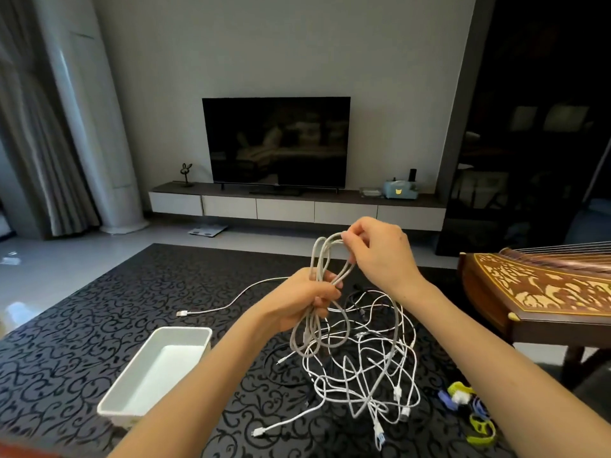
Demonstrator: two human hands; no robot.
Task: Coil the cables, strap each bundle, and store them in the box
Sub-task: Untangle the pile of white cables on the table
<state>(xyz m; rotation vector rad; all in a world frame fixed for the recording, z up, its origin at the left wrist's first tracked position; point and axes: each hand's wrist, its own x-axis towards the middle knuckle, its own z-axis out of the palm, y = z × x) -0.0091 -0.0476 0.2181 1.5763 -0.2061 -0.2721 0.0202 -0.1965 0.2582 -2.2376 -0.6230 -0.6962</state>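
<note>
My left hand (pixel 305 299) grips the middle of a grey-white cable coil (pixel 322 259) held upright above the table. My right hand (pixel 377 249) pinches the top of the coil's loops. The loose tail of this cable (pixel 231 304) trails left across the table to a USB plug. Below the hands lies a tangled heap of white and dark cables (pixel 367 368). An open white box (pixel 158 368) stands to the lower left with nothing visible inside it. Yellow and blue straps (pixel 469 411) lie at the lower right.
The black patterned table (pixel 99 325) fills the foreground. A wooden stringed instrument (pixel 535 289) stands close on the right. Far behind are a dark TV (pixel 276 142) on a low cabinet and curtains at the left.
</note>
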